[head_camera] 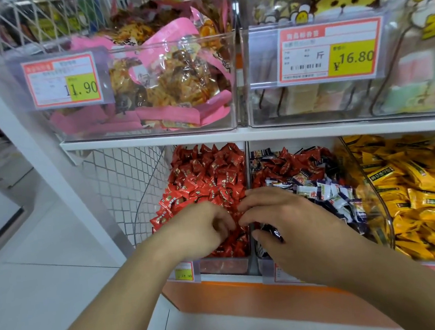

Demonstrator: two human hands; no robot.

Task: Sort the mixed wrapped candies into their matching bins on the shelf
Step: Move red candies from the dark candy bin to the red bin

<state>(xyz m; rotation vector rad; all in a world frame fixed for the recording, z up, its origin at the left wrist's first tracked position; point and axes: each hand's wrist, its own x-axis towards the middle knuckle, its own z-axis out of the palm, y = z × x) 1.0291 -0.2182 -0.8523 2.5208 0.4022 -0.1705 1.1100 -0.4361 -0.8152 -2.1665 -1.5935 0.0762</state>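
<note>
Pinching a dark wrapped candy (269,232), the right hand (289,221) hovers over the divider (249,214); the left hand (203,226) curls narrow, contents unclear. Risk: dropping that piece among the red candies (207,176) directly left. The mixed bin (304,178) lies beneath and right.
</note>
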